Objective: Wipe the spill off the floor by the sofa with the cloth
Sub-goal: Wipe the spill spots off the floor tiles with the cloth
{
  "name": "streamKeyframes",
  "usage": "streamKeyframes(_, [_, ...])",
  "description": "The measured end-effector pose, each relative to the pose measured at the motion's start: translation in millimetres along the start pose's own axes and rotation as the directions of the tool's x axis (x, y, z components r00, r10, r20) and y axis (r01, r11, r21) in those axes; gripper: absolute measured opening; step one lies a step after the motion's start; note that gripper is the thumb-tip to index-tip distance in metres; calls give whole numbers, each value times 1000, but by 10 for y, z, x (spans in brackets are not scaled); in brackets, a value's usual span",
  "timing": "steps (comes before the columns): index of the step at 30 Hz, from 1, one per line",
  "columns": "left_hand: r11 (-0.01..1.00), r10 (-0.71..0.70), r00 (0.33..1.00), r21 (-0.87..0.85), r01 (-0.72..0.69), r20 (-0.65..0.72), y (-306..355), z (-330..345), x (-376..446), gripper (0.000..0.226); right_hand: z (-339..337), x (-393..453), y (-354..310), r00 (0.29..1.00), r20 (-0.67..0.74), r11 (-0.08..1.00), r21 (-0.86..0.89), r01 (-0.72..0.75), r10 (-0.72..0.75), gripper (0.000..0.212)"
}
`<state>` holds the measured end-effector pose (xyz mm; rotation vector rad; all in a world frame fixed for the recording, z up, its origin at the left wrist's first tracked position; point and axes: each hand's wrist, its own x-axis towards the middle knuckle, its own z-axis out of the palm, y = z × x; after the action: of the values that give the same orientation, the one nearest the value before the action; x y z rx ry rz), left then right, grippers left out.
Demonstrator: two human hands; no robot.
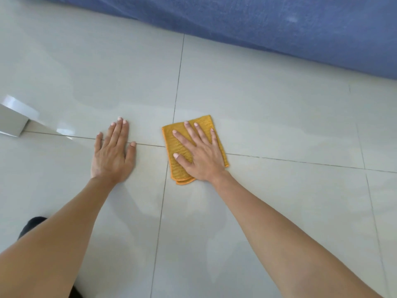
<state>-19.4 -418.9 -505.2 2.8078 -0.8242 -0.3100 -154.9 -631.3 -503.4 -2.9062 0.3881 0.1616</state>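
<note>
head view looks down on a pale tiled floor (268, 117) with a blue sofa (300, 29) along its far edge. right hand (200, 152) lies flat, fingers spread, pressing a folded orange cloth (180, 147) onto a tile joint; left hand (113, 152) rests open-palmed beside it on bare tile.

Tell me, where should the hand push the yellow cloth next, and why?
Probably toward the person's knees. The right hand lies flat on the folded orange cloth, and faint wet smears show on the tile floor just below it, while the left hand braces beside it.
</note>
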Motion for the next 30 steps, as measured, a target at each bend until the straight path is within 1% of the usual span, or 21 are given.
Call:
streamKeyframes(4, [1000, -7, 1000, -1, 7, 4, 4, -7, 0, 65, -89, -232, 519, 988, 0, 988, -2, -154, 154, 65])
streamKeyframes(7, [1000, -10, 1000, -1, 10, -1, 10, -11, 0, 66, -167, -426, 929, 962, -1, 962, -16, -272, 272, 66])
streamKeyframes(11, [1000, -26, 1000, -10, 26, -5, 21, -13, 3, 66, -251, -712, 1457, 905, -8, 905, -22, -425, 425, 69])
streamKeyframes(14, [1000, -30, 999, -3, 30, -10, 23, -7, 9, 66, -294, -939, 1795, 842, -16, 842, -10, -539, 539, 70])
streamKeyframes(17, [1000, -29, 999, -3, 28, -16, 11, -2, 9, 67, -275, -1137, 1917, 743, -6, 743, 40, -668, 669, 67])
streamKeyframes(19, [1000, -30, 999, 4, 30, -20, 9, -3, 3, 67, -229, -1231, 1860, 644, -18, 642, 94, -761, 765, 64])
streamKeyframes(21, [1000, -31, 999, 2, 31, -15, 12, -7, 5, 67, -183, -1289, 1728, 521, -23, 518, 154, -842, 853, 63])
streamKeyframes(23, [999, -34, 999, -2, 34, -10, 12, -11, 11, 67, -148, -1292, 1560, 410, -18, 405, 197, -893, 912, 65])
streamKeyframes(24, [999, -35, 999, 0, 35, -8, 11, -10, 7, 67, -136, -1270, 1469, 370, -15, 364, 221, -905, 929, 66])
streamKeyframes(25, [999, -34, 999, 3, 34, -7, 7, -8, 6, 67, -124, -1232, 1373, 346, -17, 339, 242, -909, 938, 66])
streamKeyframes(27, [1000, -31, 999, 2, 31, -5, 3, -5, 8, 66, -94, -1124, 1162, 342, -22, 336, 255, -907, 939, 66])
streamKeyframes(28, [1000, -29, 1000, 1, 29, -3, 4, -5, 12, 66, -79, -1057, 1047, 356, -21, 350, 251, -902, 934, 67])
streamKeyframes(30, [1000, -25, 1000, 0, 25, 1, 2, -9, 17, 66, -43, -890, 795, 414, -25, 408, 230, -884, 910, 67])
